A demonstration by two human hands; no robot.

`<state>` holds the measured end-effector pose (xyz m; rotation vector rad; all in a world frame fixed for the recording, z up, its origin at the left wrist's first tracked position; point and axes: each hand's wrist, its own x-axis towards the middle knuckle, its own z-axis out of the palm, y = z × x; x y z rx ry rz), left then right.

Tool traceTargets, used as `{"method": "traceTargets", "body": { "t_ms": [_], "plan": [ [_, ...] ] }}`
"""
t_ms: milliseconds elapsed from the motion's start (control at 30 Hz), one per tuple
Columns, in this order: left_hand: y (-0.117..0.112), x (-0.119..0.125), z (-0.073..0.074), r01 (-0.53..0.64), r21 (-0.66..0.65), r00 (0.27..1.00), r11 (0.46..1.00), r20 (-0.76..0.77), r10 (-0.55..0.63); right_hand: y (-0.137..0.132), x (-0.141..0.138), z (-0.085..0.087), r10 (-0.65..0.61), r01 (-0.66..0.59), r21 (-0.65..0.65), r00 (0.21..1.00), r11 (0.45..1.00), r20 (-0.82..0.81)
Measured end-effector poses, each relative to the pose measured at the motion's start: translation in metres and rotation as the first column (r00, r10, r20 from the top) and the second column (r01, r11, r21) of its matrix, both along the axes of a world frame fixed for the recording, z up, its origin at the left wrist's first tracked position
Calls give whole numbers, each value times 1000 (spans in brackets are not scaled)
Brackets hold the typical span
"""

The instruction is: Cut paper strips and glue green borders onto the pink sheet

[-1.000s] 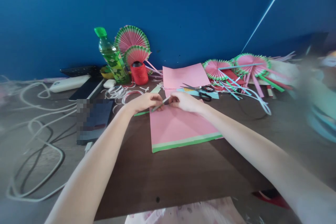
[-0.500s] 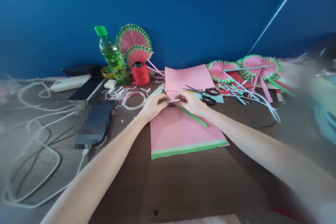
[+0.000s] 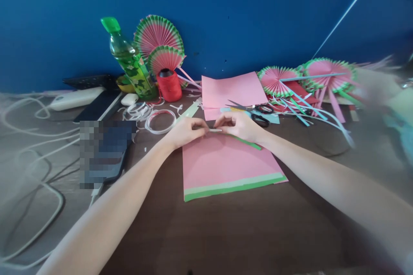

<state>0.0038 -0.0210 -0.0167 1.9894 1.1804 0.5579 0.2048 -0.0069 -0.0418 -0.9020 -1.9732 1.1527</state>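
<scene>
Both my hands meet over the far edge of a pink paper sheet (image 3: 226, 165) with a green band along its near edge. My left hand (image 3: 185, 131) and my right hand (image 3: 237, 125) pinch the two ends of a thin paper strip (image 3: 215, 130), whitish between the fingers. A green length of strip (image 3: 250, 142) trails out under my right hand across the pink sheet. Fingers of both hands are closed on the strip.
Scissors (image 3: 254, 114) lie just beyond my right hand on more pink paper (image 3: 230, 90). A green bottle (image 3: 129, 62), red thread spool (image 3: 169, 86), tape rings (image 3: 160, 120) and pleated paper fans (image 3: 158, 38) stand at the back. More fans and strips (image 3: 306, 84) lie right; a phone (image 3: 106, 150) and cables lie left.
The strip, first slanted to the left of my hands, was turned so its green end now trails right under my right hand. The view shifted slightly.
</scene>
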Motion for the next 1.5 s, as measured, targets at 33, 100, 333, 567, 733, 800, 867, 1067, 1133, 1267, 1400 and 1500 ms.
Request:
{"method": "traceTargets", "body": {
  "t_ms": [33, 100, 333, 567, 733, 800, 867, 1067, 1133, 1267, 1400, 1500],
  "plan": [
    [0, 0, 0, 9, 0, 1000, 1000, -15, -9, -1, 0, 1, 1, -1, 1, 1000, 1000, 4],
    [1, 0, 1, 27, -14, 999, 1000, -37, -28, -2, 0, 2, -2, 2, 14, 1000, 1000, 26],
    [0, 1, 1, 36, -31, 998, 999, -58, -38, -4, 1, 3, -5, 3, 34, 999, 999, 38],
    [0, 1, 0, 18, -10, 998, 1000, -65, -19, -3, 1, 2, 8, -8, 26, 1000, 1000, -1],
    [-1, 2, 1, 14, -7, 997, 1000, -76, -14, -4, 1, 3, 16, -16, 22, 1000, 1000, 12],
    [-2, 2, 1, 16, 1, 997, 1000, -82, -16, -4, 1, 3, 16, -17, 18, 1000, 1000, 12],
    [-2, 2, 1, 15, 7, 996, 1000, -90, -14, -3, 2, 3, 17, -17, 17, 1000, 1000, 14],
    [-1, 3, 1, 12, 18, 995, 1000, -95, -10, -4, 2, 4, 7, -7, 1, 1000, 1000, 9],
    [-1, 4, 2, 11, 16, 995, 1000, -100, -9, -5, 1, 4, 4, -4, 0, 1000, 1000, 11],
    [-2, 4, 2, 9, 17, 995, 1000, -103, -8, -5, 2, 4, 10, -10, -3, 1000, 1000, 12],
    [-2, 4, 1, 2, 10, 996, 1000, -95, -1, -4, 1, 3, 24, -24, -10, 1000, 1000, -1],
    [-2, 5, 0, 1, 18, 995, 1000, -95, 1, -4, 1, 2, 26, -26, -15, 1000, 1000, -16]
  ]
}}
